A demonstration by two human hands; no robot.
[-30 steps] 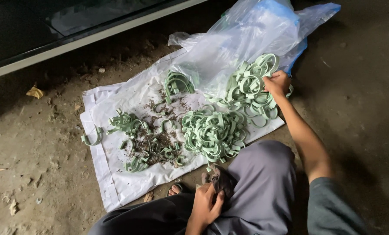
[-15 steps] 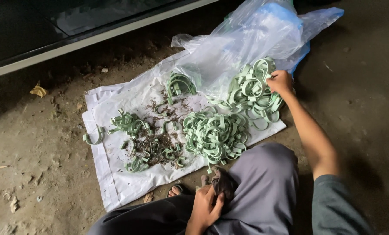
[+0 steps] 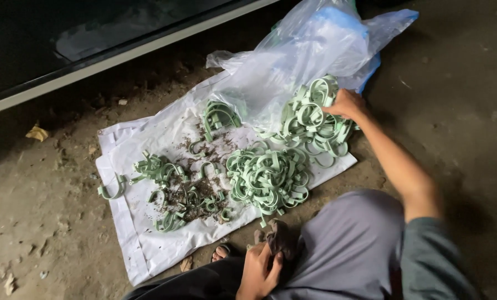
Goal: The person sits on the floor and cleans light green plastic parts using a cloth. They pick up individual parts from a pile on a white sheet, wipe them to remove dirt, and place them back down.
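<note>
Pale green plastic clips (image 3: pixel 309 119): heaped on white sheet (image 3: pixel 148 250) beside clear bag (image 3: pixel 304 50). Likely light, springy, tangle-prone; best pinched by one loop. Right hand (image 3: pixel 345 104) closed on the heap's top; left hand (image 3: pixel 258 272) clutches dark rag (image 3: pixel 282 240).

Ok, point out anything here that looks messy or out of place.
Dark crumbly dirt is strewn over the middle of the white sheet, mixed in with the loose green clips. One clip hangs off the sheet's left edge onto the floor. The other piles look clean.
</note>
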